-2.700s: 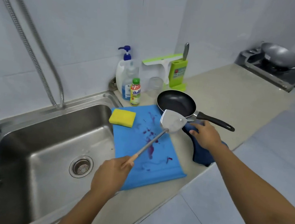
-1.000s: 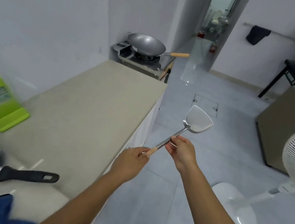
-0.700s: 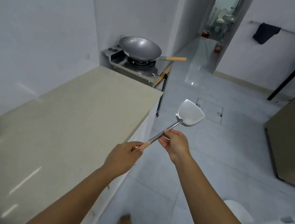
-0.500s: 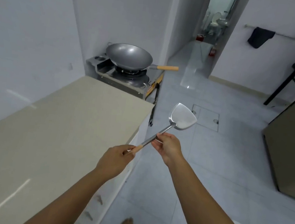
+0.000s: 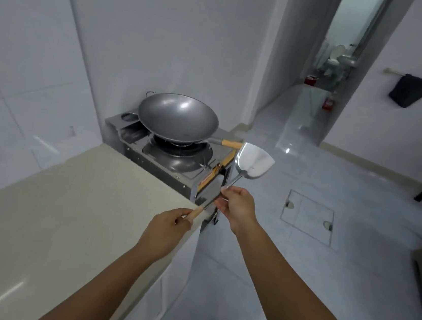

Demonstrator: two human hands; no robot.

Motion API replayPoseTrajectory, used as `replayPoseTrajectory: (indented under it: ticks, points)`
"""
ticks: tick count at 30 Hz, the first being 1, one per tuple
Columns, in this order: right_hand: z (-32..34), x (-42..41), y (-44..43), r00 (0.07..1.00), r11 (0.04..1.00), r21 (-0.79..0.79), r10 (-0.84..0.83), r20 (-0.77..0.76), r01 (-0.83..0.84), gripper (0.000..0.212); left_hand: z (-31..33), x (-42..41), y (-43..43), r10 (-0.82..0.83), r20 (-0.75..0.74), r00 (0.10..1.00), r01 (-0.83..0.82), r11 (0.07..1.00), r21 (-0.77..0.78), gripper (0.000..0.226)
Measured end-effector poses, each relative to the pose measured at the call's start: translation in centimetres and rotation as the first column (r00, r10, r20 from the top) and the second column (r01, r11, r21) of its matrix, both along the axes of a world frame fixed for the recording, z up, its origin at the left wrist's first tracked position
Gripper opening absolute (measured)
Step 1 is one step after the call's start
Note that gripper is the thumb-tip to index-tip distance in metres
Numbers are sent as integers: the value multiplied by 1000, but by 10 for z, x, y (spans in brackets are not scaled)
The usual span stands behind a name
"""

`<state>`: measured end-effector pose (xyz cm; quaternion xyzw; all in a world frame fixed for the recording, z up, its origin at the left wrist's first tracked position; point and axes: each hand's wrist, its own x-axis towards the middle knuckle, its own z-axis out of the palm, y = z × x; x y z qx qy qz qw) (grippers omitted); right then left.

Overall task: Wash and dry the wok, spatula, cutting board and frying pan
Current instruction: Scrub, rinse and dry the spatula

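Beyond both hands, the wok [image 5: 177,118] sat on a stove [image 5: 175,160]; left hand [image 5: 166,230] gripped the spatula [image 5: 253,162] handle's end, right hand [image 5: 237,207] pinched its shaft above.

The wok [image 5: 177,118] sits on the stove [image 5: 177,163] at the far end of the counter [image 5: 65,208]; the spatula [image 5: 253,162] is just right of the stove.

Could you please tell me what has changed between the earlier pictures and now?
The person turned from the sink and carried the spatula toward the wok on the stove. The right hand left the cloth and took hold of the spatula's metal shaft. The left hand still grips the wooden handle; the wok stays on the stove.
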<state>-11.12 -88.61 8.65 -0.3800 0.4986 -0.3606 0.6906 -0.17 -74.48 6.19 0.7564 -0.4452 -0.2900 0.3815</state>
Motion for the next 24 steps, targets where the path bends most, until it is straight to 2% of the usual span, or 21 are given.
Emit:
replayPoseTrajectory:
  ticks: [4,8,14,18,21,24]
  points:
    - [6,30,-89,988,989,-46,134,-76,-138,9,-1,0,-71,159,-102,982,-164,985,-51,16]
    - [10,65,-168,948,950,-129,260,-185,-285,6,2,-8,-137,236,-159,959,-253,962,-98,19]
    - [3,127,-245,857,875,-116,422,-296,-471,8,-8,1,-209,384,-123,915,-396,913,-96,27]
    - [1,170,-291,838,858,-101,457,-298,-504,11,-17,22,-245,525,-95,845,-532,843,-74,27]
    - [-7,197,-320,841,868,-71,451,-299,-491,21,-30,44,-271,541,-81,837,-544,839,-13,21]
    - [-14,223,-346,808,845,-106,455,-375,-525,22,-33,67,-305,513,-84,855,-509,859,59,18]
